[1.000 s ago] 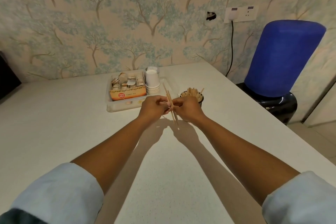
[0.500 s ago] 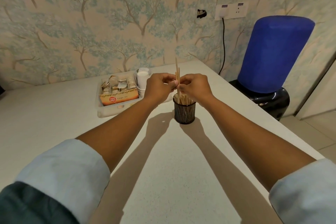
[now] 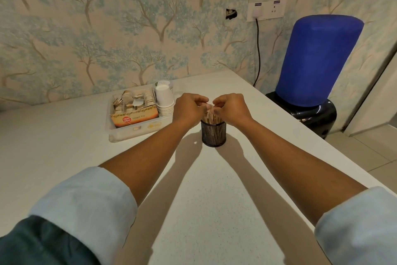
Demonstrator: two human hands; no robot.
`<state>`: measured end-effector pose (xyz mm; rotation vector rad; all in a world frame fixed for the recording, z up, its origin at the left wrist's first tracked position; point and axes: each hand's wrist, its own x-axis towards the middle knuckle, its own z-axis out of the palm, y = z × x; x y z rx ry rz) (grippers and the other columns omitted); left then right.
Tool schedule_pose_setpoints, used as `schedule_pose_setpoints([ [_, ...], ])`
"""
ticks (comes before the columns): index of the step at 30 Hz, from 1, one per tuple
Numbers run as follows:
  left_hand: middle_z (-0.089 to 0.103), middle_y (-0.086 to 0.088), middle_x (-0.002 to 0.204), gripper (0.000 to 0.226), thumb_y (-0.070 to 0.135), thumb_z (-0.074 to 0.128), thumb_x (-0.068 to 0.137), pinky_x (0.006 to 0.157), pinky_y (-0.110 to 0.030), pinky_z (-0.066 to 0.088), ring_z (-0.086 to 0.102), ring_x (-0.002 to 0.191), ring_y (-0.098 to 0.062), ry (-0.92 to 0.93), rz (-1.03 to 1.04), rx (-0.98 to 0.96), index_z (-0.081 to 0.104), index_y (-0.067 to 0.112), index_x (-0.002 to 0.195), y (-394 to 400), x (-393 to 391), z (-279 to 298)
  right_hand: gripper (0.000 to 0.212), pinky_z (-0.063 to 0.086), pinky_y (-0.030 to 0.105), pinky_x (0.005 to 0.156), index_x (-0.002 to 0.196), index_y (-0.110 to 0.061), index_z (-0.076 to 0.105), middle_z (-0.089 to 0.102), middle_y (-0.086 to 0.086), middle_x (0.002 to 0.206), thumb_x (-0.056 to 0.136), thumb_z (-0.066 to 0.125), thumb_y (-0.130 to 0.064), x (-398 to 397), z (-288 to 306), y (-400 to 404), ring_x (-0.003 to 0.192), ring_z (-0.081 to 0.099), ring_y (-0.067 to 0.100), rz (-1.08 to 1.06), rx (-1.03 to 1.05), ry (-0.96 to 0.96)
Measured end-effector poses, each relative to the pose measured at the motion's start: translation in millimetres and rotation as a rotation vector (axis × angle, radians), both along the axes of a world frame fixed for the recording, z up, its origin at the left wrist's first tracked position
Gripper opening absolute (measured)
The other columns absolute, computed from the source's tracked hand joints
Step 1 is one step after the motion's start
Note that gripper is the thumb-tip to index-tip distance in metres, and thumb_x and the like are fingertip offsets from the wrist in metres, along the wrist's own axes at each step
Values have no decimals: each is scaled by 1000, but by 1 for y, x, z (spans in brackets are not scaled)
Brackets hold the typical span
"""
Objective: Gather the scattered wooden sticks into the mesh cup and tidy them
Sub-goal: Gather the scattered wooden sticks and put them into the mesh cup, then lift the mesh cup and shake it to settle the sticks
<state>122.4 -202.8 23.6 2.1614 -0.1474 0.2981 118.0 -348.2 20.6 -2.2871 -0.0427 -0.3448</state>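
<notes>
A black mesh cup [image 3: 213,134] stands upright on the white table [image 3: 64,157], with a bunch of wooden sticks [image 3: 211,116] poking out of its top. My left hand [image 3: 189,108] and my right hand [image 3: 231,107] hover just above the cup, one on each side. Their curled fingertips meet over the stick tops and pinch them. The stick tips between the fingers are partly hidden by the hands.
A clear plastic tray [image 3: 120,133] left of the cup holds a tea-bag box [image 3: 134,112] and a stack of white paper cups [image 3: 164,99]. Off the table's right edge a blue water bottle [image 3: 315,60] sits on a dispenser. A black cable [image 3: 258,49] hangs from the wall socket.
The few sticks I held upright above the cup have gone down into it. Both hands have dropped lower onto the stick tops.
</notes>
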Motion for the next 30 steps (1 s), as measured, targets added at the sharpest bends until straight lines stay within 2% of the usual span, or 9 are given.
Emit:
schedule_pose_setpoints([
  [5,76,-2,97,18,19,78,86,83,-30,57,70,90,-14,-1,31,4,78,17,104,1,0,-5,27,58,33,81,109,-10,73,74,7,102,82,75,-14,0,-5,-1,92,69,19,-15,7,-32],
  [9,75,4,97,14,23,72,89,85,-32,55,68,91,-13,-24,136,-53,76,22,102,3,-4,-15,32,54,29,77,110,-14,69,68,2,103,83,74,-31,-1,-15,-1,91,63,16,-144,-13,-155],
  [12,72,2,109,21,25,66,93,94,-36,52,66,101,-17,24,198,-132,69,20,113,4,-9,-28,55,52,34,84,120,-15,58,54,4,117,80,71,-50,-5,-31,0,105,55,19,-258,53,-171],
  [15,67,-4,127,31,24,59,98,103,-37,48,62,115,-22,130,216,-162,64,15,128,4,-12,-39,85,48,42,95,133,-15,47,46,4,129,69,71,-67,-9,-47,-1,122,43,21,-298,136,-49],
  [18,57,-9,143,38,15,45,103,110,-45,44,54,130,-28,248,184,-179,58,12,139,1,-13,-45,110,41,48,106,144,-13,35,38,6,144,60,75,-70,-13,-61,-4,136,32,25,-210,184,143],
  [20,51,-10,148,44,8,38,102,112,-46,42,49,135,-30,309,134,-157,54,11,143,-3,-14,-49,117,36,48,111,148,-14,30,33,6,151,57,80,-67,-14,-71,-5,142,26,27,-97,196,247],
  [24,55,-7,146,54,-1,34,96,108,-40,45,50,133,-25,330,-7,-174,54,17,144,-8,-22,-58,94,42,34,103,136,-23,44,53,-2,135,57,90,-44,-15,-85,-5,130,45,22,52,291,257],
  [26,53,-5,147,57,-3,34,96,111,-44,44,49,135,-24,331,-34,-213,50,19,146,-7,-24,-61,86,43,26,94,131,-27,47,58,-9,121,58,91,-35,-15,-88,-3,121,53,18,78,312,222],
  [30,56,-6,144,54,-2,34,98,107,-48,47,52,132,-24,351,-46,-247,52,19,144,1,-25,-67,85,48,34,99,130,-25,50,61,-5,124,55,89,-37,-14,-91,4,116,57,19,4,290,148],
])
